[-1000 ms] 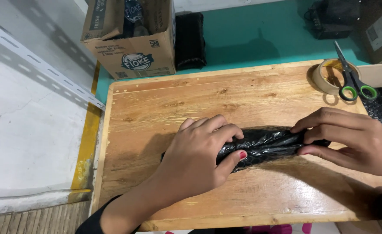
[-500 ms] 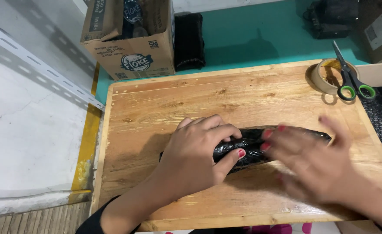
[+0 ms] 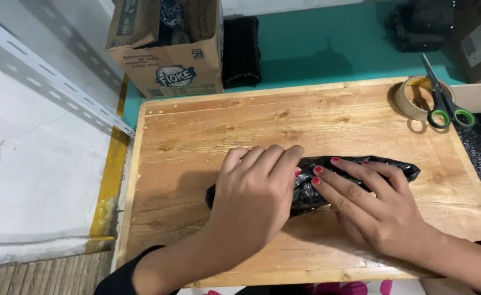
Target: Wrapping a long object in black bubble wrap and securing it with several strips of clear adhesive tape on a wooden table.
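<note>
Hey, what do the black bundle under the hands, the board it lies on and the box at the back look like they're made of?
Black bundle: likely thin plastic film, glossy, with crinkled folds catching light. Board: wood, with visible grain and knots and a slight sheen, perhaps varnished. Box: brown corrugated cardboard, matte, with open flaps. Both the left hand and the right hand press flat on the bundle.

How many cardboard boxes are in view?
2: one open cardboard box at top left beyond the wooden board, another box cut off at top right. Others may lie outside the frame.

Red-painted nails, left hand [image 3: 251,199]; dark sleeve [image 3: 121,275]
</note>
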